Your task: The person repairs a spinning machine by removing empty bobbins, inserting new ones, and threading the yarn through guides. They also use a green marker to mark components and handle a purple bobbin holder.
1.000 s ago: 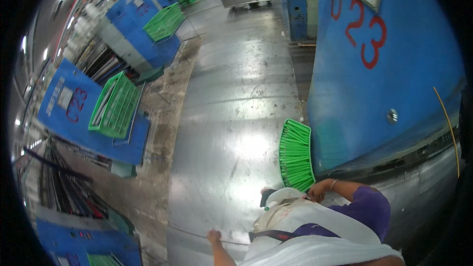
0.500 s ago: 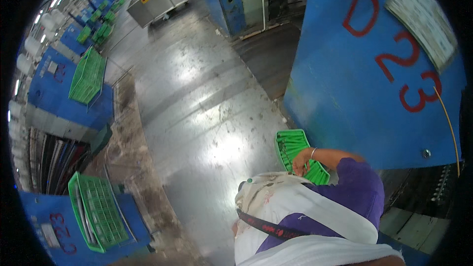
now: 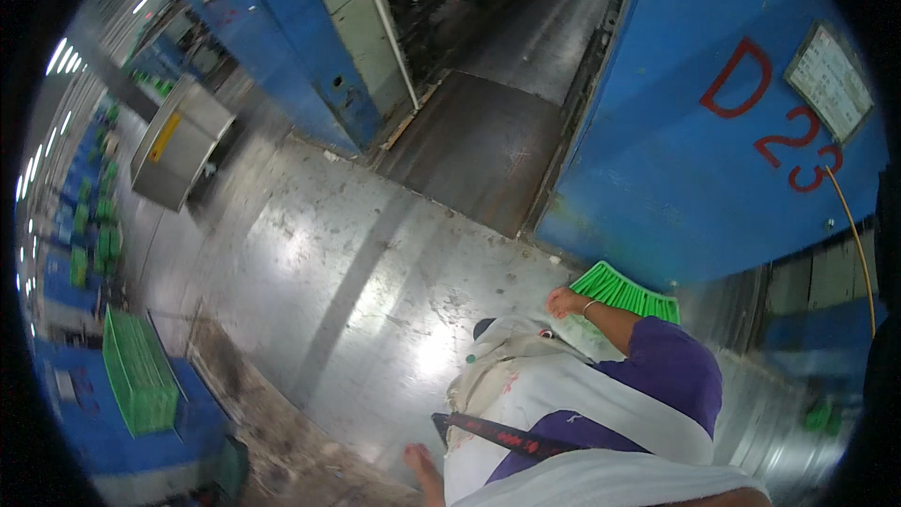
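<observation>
My right hand [image 3: 566,302], with a pale bangle at the wrist, is out in front of my body. Its fingers look curled in, and what they hold, if anything, is hidden. Just beyond it is a green plastic basket [image 3: 629,294] with slatted sides, beside the blue machine end panel [image 3: 648,178]. My forearm overlaps the basket, and I cannot tell whether the hand touches it. Low in the picture, my left hand [image 3: 419,458] hangs beside my white apron [image 3: 535,390], over the floor. It is small and blurred, so its fingers do not show clearly.
Ahead on the left stands a grey metal cart [image 3: 178,145]. A dark floor plate [image 3: 479,150] lies between two blue machine ends. Another green basket [image 3: 141,376] hangs on a machine at the left. A yellow cord [image 3: 852,235] dangles at the right.
The view has turned right and moved forward, so the cart and left-hand machines have shifted left. My right hand no longer overlaps the basket's inside. My left hand now shows more.
</observation>
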Demonstrator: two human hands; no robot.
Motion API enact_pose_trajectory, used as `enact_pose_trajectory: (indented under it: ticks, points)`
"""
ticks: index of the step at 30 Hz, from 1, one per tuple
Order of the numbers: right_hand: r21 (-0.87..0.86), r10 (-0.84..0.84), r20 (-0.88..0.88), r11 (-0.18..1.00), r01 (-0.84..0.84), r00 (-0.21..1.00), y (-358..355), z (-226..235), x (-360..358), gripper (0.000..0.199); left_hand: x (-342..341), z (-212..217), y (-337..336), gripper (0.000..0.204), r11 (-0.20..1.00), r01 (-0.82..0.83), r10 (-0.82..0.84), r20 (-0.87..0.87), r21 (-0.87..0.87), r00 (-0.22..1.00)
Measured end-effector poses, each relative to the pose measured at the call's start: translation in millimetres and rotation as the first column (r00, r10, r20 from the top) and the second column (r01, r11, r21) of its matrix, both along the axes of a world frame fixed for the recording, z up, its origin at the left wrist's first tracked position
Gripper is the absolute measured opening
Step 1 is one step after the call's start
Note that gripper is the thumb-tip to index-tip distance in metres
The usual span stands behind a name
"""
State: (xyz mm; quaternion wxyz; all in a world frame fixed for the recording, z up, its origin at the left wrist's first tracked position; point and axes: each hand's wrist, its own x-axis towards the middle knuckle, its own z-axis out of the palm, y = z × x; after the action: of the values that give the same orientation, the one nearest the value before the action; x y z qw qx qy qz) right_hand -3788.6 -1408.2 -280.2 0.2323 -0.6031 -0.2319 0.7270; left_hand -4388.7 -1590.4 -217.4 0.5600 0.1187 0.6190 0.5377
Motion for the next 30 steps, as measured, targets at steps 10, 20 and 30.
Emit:
enact_pose_trajectory:
  ticks: [10,20,30]
  points:
    - [-0.494,0.462,0.41,0.837,-0.235,0.786,102,-24,-90,0.028,16,45,470,0.039,0.411,0.891,-0.856,-0.419,-0.194,0.304]
    - [-0.102,0.133,0.99,0.361,-0.927,-0.057,456,-52,-111,0.017,83,46,664,0.04,-0.178,0.946,-0.808,-0.509,-0.27,-0.297]
    - [0.342,-0.023,0.726,0.879,-0.332,0.687,667,39,-139,0.021,151,99,954,0.03,-0.363,0.85,-0.707,-0.481,-0.381,-0.518]
